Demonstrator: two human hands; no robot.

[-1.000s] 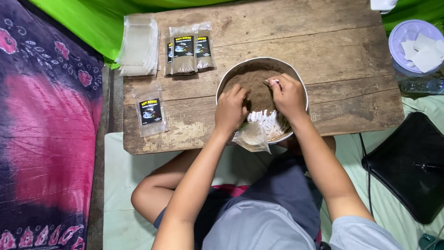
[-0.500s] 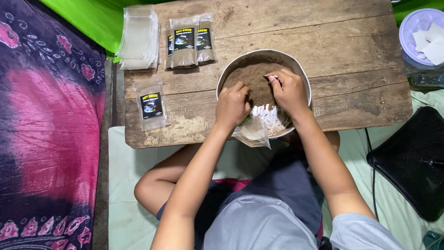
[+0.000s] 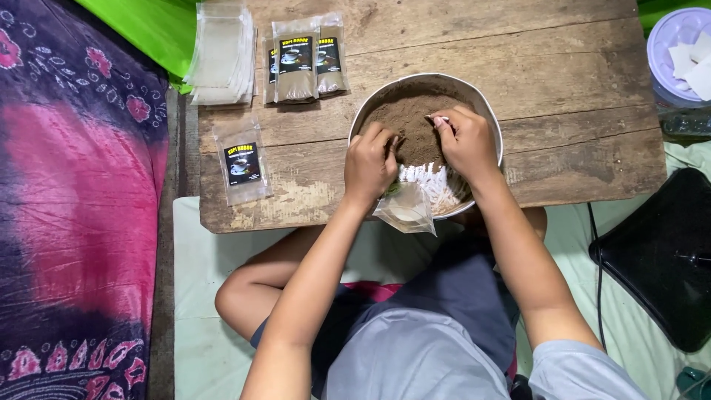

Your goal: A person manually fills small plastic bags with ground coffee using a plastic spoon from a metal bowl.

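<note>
A round white bowl (image 3: 368, 107) of brown powder (image 3: 404, 118) sits on a worn wooden table (image 3: 563, 81). My left hand (image 3: 370, 163) grips a small clear plastic pouch (image 3: 406, 210) that hangs over the bowl's near rim. My right hand (image 3: 468, 142) is inside the bowl, fingers closed on a small scoop whose pale end shows at the fingertips (image 3: 438, 119). A white patterned patch of the bowl's inside (image 3: 433, 185) shows between my hands.
Filled labelled pouches (image 3: 300, 63) lie at the table's back, a stack of empty clear pouches (image 3: 221, 55) left of them, one labelled pouch (image 3: 241, 164) near the front left. A lilac lid with white paper pieces (image 3: 678, 52) and a black case (image 3: 659, 252) are at right. Pink-purple cloth (image 3: 74, 200) at left.
Both hands stay in the bowl with only small finger movements. The view has shifted slightly, so the table and bowl sit a little higher and further right in the frame.
</note>
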